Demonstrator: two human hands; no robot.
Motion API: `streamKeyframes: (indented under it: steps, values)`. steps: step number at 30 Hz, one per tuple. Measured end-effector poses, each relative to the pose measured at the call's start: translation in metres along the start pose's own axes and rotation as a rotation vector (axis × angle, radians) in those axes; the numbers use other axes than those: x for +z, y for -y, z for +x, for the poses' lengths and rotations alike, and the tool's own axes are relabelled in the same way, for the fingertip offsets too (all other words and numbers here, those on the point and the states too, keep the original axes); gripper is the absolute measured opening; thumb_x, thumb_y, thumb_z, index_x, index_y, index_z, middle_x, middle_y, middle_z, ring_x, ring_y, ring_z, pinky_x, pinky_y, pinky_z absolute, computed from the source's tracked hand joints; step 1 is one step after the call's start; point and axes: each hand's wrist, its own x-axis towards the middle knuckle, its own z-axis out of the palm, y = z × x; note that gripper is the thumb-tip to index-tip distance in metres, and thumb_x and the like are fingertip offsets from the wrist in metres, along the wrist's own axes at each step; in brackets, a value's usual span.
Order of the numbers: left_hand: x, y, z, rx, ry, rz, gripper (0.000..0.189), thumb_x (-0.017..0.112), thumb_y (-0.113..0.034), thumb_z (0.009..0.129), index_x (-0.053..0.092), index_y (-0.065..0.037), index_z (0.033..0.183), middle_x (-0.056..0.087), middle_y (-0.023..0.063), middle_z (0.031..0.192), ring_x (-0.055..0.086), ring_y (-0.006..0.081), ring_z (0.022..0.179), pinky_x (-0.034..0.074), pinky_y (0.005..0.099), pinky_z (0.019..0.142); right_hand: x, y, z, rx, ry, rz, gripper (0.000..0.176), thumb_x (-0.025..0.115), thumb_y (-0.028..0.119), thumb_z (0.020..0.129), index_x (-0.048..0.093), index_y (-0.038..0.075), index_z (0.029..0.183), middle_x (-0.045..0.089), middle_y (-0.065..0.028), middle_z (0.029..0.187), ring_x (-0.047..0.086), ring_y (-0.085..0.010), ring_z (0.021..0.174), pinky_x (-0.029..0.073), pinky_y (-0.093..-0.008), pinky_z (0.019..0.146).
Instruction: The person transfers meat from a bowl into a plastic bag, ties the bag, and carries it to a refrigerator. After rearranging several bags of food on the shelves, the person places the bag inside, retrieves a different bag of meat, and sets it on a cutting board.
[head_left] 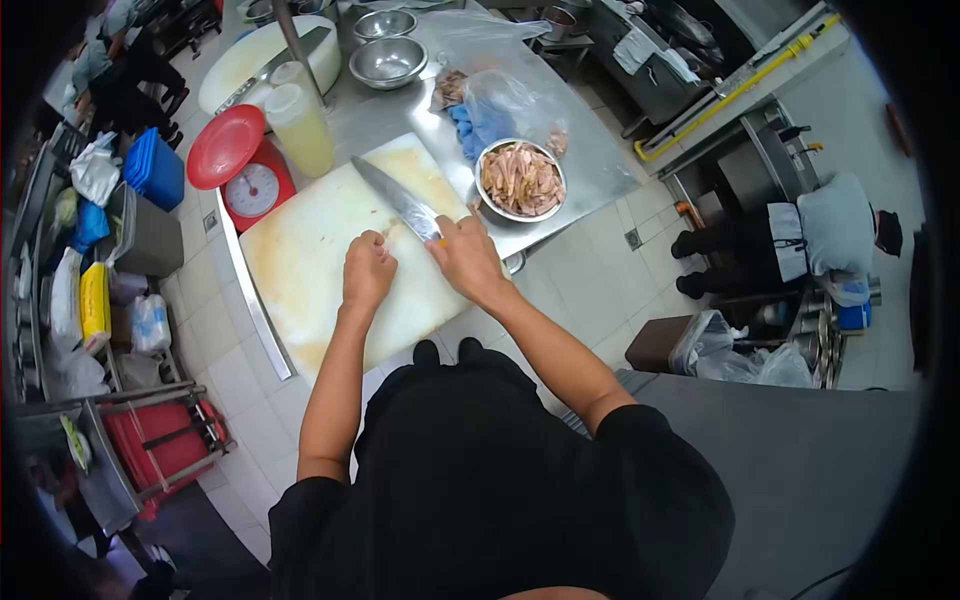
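Note:
My right hand grips the handle of a large chef's knife, whose blade lies flat across a white cutting board and points up-left. My left hand is curled into a fist on the board, just left of the knife handle, pinching something small that I cannot make out. A metal bowl of sliced pink meat stands on the steel counter to the right of the board.
A red kitchen scale, a plastic tub of yellow liquid, two steel bowls and a plastic bag over a blue cloth crowd the counter's far side. Another person crouches on the floor to the right.

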Motion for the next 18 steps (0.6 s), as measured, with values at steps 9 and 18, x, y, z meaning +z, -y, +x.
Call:
streamKeyframes:
  steps: [9, 18]
  values:
    - [-0.015, -0.065, 0.029, 0.097, 0.077, -0.533, 0.022, 0.069, -0.008, 0.08, 0.062, 0.001, 0.098, 0.063, 0.0067, 0.084, 0.059, 0.0119, 0.076, 0.05, 0.0249, 0.072, -0.037, -0.158, -0.006, 0.307, -0.583, 0.284, 0.026, 0.05, 0.021, 0.095, 0.055, -0.004, 0.099, 0.061, -0.0172, 0.082, 0.06, -0.0303, 0.074, 0.048, -0.039, 0.068]
    - [0.065, -0.169, 0.095, 0.337, 0.261, -0.448, 0.02, 0.069, -0.01, 0.082, 0.065, 0.0, 0.099, 0.067, 0.0084, 0.083, 0.061, 0.0117, 0.072, 0.051, 0.0247, 0.069, -0.041, -0.174, 0.027, 0.588, -0.125, 1.148, 0.019, 0.051, 0.017, 0.094, 0.046, -0.001, 0.098, 0.06, -0.0109, 0.078, 0.059, -0.0144, 0.055, 0.048, -0.0251, 0.044]
